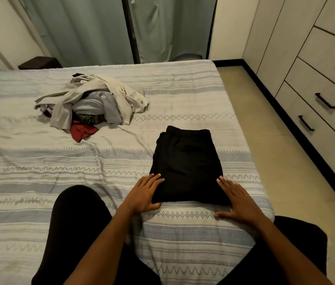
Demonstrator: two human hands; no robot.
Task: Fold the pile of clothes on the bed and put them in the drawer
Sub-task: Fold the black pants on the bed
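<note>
A folded black garment (186, 163) lies flat on the bed (39, 171) near its right edge. My left hand (145, 194) rests with straight fingers on the garment's near left corner. At the near right corner, my right hand (235, 199) lies flat with fingers spread, touching the garment's edge and the bedspread. Farther back and to the left sits an unfolded pile of clothes (92, 103): beige and pale blue pieces on top, a plaid piece and a red piece below.
A wardrobe with several drawers (314, 103) with dark handles stands along the right wall, all shut, across a strip of tiled floor (265, 124). Green curtains (92, 29) hang behind the bed. My knees in black rest on the bed's near side.
</note>
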